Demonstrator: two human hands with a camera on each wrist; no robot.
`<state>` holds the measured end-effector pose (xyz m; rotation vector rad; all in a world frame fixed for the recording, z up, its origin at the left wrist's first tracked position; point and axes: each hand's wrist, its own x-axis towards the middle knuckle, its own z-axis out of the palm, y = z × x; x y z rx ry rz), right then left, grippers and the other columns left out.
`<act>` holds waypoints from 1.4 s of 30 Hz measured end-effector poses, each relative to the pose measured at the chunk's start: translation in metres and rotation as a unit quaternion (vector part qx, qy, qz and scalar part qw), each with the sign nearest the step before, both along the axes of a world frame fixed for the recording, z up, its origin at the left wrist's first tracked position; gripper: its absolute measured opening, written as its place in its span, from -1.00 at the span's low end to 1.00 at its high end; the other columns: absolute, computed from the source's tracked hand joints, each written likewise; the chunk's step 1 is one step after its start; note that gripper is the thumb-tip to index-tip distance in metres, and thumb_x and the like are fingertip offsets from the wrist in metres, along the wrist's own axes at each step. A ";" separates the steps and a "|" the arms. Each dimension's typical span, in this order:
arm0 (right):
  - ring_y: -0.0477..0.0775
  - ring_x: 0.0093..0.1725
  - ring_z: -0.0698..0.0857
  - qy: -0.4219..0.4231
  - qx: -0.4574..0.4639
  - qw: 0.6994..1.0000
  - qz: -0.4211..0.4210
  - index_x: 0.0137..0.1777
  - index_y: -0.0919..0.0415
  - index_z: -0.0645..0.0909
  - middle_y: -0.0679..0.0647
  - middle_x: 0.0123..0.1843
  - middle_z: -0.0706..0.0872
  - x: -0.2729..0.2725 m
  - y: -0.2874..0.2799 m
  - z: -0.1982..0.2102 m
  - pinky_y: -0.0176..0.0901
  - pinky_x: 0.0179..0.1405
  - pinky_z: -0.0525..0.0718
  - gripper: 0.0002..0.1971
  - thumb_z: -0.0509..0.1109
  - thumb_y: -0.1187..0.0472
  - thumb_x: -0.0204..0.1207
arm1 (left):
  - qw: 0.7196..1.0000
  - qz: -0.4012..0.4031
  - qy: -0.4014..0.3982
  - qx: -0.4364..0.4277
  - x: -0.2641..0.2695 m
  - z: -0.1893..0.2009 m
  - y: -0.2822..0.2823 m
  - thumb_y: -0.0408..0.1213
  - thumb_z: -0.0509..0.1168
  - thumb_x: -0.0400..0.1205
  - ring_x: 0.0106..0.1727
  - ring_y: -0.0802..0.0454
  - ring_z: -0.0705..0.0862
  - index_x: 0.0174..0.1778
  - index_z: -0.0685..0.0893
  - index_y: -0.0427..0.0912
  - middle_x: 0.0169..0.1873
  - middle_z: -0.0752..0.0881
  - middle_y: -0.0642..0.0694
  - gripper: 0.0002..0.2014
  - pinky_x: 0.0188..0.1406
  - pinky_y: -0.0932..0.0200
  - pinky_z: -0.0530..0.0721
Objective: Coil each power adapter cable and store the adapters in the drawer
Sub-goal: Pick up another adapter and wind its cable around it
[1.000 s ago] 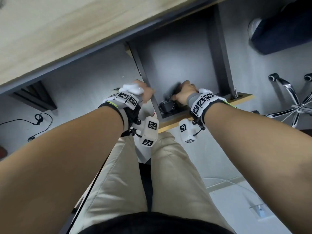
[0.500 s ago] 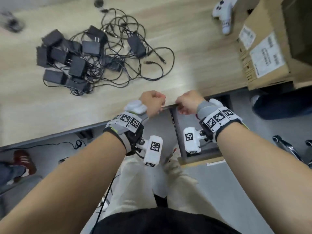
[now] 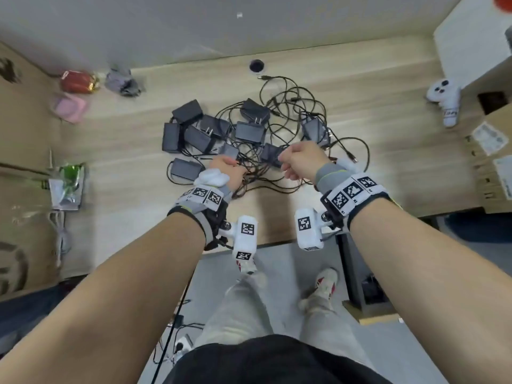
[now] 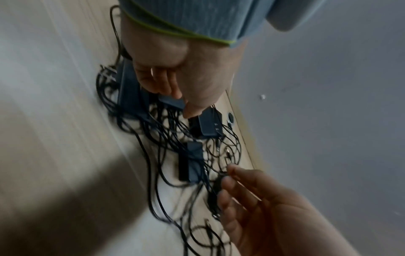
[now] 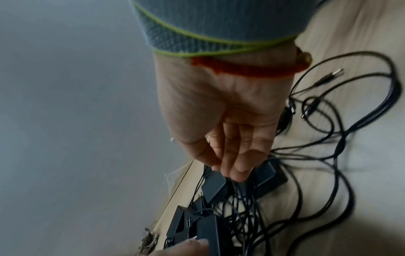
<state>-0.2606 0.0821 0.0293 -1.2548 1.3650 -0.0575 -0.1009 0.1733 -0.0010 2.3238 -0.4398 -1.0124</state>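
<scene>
The person stands at the wooden desk [image 3: 388, 112] with both hands over the heap of adapters. Nearest to them, the left hand [image 3: 230, 170] hovers over the near edge of the tangled cables [image 3: 293, 106]; its fingers look loosely spread and seem to hold nothing, though the wrist view is blurred, so I cannot be sure. Beside it the right hand [image 3: 300, 159] points down with fingers pressed together, their tips at one black adapter [image 3: 273, 155] in the middle of the heap, touching rather than gripping it, I think. Beyond the hands lie the other adapters [image 3: 194, 128], with loops of cable running out past the right hand. To do this step well, I would lift one adapter only, let the other hand follow its own cable and free it from the knots, and pull gently before coiling. Under the right forearm, the open drawer [image 3: 368, 297] waits.
</scene>
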 end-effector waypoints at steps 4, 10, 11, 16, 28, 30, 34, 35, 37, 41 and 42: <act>0.08 -0.44 0.62 0.003 0.014 1.000 0.000 -0.16 0.22 0.63 0.16 -0.29 0.68 0.035 0.006 -0.010 -0.25 -0.51 0.65 -0.88 0.33 0.30 0.60 | 0.993 -0.042 -0.080 0.076 0.039 -0.017 -0.001 -0.19 0.60 0.37 0.13 -0.12 0.68 0.06 0.60 -0.04 0.17 0.67 -0.12 -0.59 0.14 0.08 0.64; 0.12 -0.33 0.68 0.046 0.016 0.998 0.030 -0.12 0.22 0.62 0.13 -0.29 0.71 0.046 0.011 -0.012 -0.13 -0.31 0.72 -0.90 0.31 0.28 0.61 | 0.958 -0.180 -0.104 0.198 0.055 -0.022 -0.010 0.14 0.55 0.36 0.08 -0.08 0.64 0.00 0.51 -0.08 -0.08 0.63 -0.08 -0.49 -0.10 0.07 0.50; 0.11 -0.34 0.68 0.050 0.016 0.998 0.029 -0.11 0.22 0.62 0.13 -0.28 0.71 0.045 0.008 -0.011 -0.17 -0.35 0.70 -0.90 0.30 0.29 0.61 | 0.952 -0.196 -0.102 0.214 0.055 -0.021 -0.014 0.21 0.52 0.36 0.10 -0.11 0.65 0.01 0.55 -0.11 -0.12 0.64 -0.09 -0.46 -0.06 0.06 0.53; 0.07 -0.40 0.66 0.047 -0.003 0.998 0.035 -0.10 0.25 0.65 0.14 -0.29 0.71 0.045 -0.011 -0.001 -0.19 -0.38 0.69 -0.89 0.30 0.28 0.60 | 0.946 -0.245 -0.041 0.207 0.063 -0.019 -0.023 0.16 0.46 0.53 0.19 -0.19 0.69 0.16 0.66 -0.23 0.12 0.73 -0.20 -0.47 0.23 -0.03 0.63; -0.06 0.13 0.71 -0.083 -0.074 0.959 0.262 0.36 0.10 0.56 -0.07 0.16 0.72 0.065 -0.053 0.078 -0.35 0.12 0.60 -0.64 0.34 -0.04 0.65 | 0.987 -0.054 0.014 -0.149 0.048 0.115 -0.059 -0.16 0.48 0.60 -0.49 0.18 0.72 0.15 0.54 -0.26 -0.31 0.73 -0.02 -0.65 -0.42 0.27 0.70; -0.16 0.16 0.61 -0.079 -0.103 0.931 0.342 0.41 0.00 0.58 -0.17 0.20 0.65 0.065 -0.056 0.098 -0.44 0.05 0.49 -0.61 0.23 -0.13 0.69 | 0.980 -0.030 0.023 -0.195 0.042 0.147 -0.075 -0.10 0.45 0.62 -0.36 0.09 0.75 0.15 0.58 -0.18 -0.23 0.78 -0.05 -0.69 -0.29 0.14 0.73; -0.10 -0.41 0.53 -0.130 -0.111 0.913 0.370 -0.28 0.10 0.60 0.07 -0.30 0.72 0.066 -0.062 0.126 -0.27 -0.27 0.47 -0.54 0.12 -0.11 0.75 | 0.969 -0.009 0.045 -0.243 0.035 0.197 -0.100 -0.03 0.35 0.69 -0.59 0.12 0.52 0.05 0.59 -0.17 -0.32 0.66 -0.06 -0.74 -0.56 0.24 0.46; -0.03 -0.46 0.51 -0.141 -0.113 0.915 0.360 -0.35 0.14 0.52 0.06 -0.41 0.69 0.064 -0.065 0.134 -0.22 -0.30 0.48 -0.51 0.13 -0.13 0.74 | 0.968 -0.014 0.034 -0.249 0.035 0.211 -0.103 0.01 0.33 0.69 -0.61 0.11 0.44 -0.03 0.61 -0.15 -0.39 0.60 -0.04 -0.73 -0.56 0.25 0.41; 0.09 -0.46 0.45 -0.140 -0.131 0.919 0.344 -0.39 0.18 0.44 0.09 -0.54 0.53 0.060 -0.074 0.145 -0.09 -0.31 0.46 -0.46 0.20 -0.24 0.65 | 0.967 -0.033 0.007 -0.254 0.040 0.229 -0.105 0.07 0.32 0.68 -0.60 0.12 0.37 -0.15 0.65 -0.15 -0.45 0.52 -0.03 -0.67 -0.55 0.24 0.38; -0.09 -0.57 0.36 -0.120 -0.202 0.929 0.286 -0.32 0.13 0.56 0.02 -0.49 0.41 0.044 -0.107 0.167 -0.23 -0.47 0.37 -0.58 0.31 -0.17 0.63 | 0.958 -0.112 -0.053 -0.259 0.057 0.261 -0.102 -0.01 0.32 0.70 -0.64 0.32 0.45 0.05 0.70 -0.28 -0.42 0.55 0.02 -0.66 -0.54 0.40 0.41; -0.14 -0.59 0.36 -0.141 -0.199 0.936 0.254 -0.27 0.12 0.59 -0.02 -0.49 0.43 0.041 -0.113 0.173 -0.24 -0.48 0.37 -0.62 0.32 -0.13 0.64 | 0.957 -0.131 -0.058 -0.253 0.061 0.266 -0.102 -0.02 0.31 0.71 -0.59 0.34 0.51 0.07 0.68 -0.24 -0.39 0.57 0.02 -0.69 -0.51 0.43 0.45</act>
